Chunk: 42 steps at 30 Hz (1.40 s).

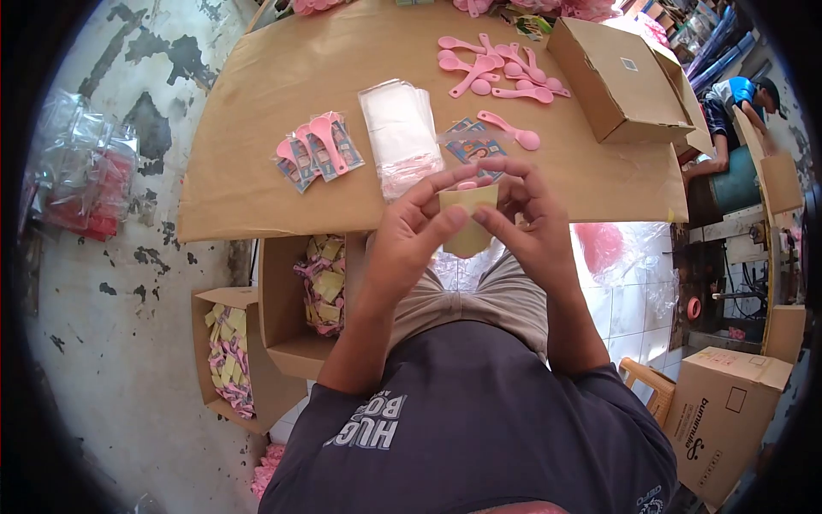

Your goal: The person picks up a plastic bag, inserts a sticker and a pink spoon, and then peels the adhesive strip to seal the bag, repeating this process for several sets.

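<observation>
My left hand [425, 230] and my right hand [527, 214] hold a pale yellow card [469, 224] between them above my lap, thumbs on its near face. A bit of pink shows at its top edge; the rest behind the card is hidden. Just beyond my fingers lie blue printed cards [473, 144] and a single pink spoon [511, 131]. A stack of clear plastic bags [398, 128] is left of them. Farther left, several pink spoons [324, 144] rest on blue printed cards.
Loose pink spoons [501, 68] are piled at the back of the brown table [282, 77], beside a cardboard box [621, 81]. Below left, open boxes hold yellow-and-pink packets [229, 355]. Another person [736, 107] is at the far right, above a printed carton [728, 420].
</observation>
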Each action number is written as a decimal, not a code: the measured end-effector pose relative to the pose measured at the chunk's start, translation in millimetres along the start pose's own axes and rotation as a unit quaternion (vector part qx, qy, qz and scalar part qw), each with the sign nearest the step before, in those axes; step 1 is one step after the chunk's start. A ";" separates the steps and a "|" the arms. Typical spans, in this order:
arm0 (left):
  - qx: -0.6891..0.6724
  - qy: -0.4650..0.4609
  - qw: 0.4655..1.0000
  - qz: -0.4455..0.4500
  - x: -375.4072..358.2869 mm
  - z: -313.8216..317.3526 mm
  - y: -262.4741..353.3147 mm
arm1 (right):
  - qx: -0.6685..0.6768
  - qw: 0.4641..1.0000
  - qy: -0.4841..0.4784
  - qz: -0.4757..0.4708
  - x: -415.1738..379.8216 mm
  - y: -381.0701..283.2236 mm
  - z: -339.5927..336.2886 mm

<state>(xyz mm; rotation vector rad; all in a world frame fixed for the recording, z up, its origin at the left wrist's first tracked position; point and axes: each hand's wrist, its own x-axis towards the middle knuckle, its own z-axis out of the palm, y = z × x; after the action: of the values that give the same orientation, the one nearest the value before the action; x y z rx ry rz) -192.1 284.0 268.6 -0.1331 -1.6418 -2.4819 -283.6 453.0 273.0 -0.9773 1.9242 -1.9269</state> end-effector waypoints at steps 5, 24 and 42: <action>0.063 0.098 0.993 -0.008 -1.0 6.5 -4.5 | 0.028 0.999 0.003 0.039 -5.5 5.1 6.1; 0.343 0.120 0.930 0.056 -17.5 16.1 5.8 | -0.355 0.876 0.156 -0.286 27.2 -6.3 24.5; 0.282 0.090 0.955 -0.002 -17.6 19.6 0.4 | -0.323 0.899 0.126 -0.266 18.1 -14.1 0.6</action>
<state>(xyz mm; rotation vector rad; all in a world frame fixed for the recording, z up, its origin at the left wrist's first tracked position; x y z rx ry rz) -175.1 303.4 273.8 0.1624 -2.1750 -1.8584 -292.8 442.9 291.5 -1.6402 2.7770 -1.7283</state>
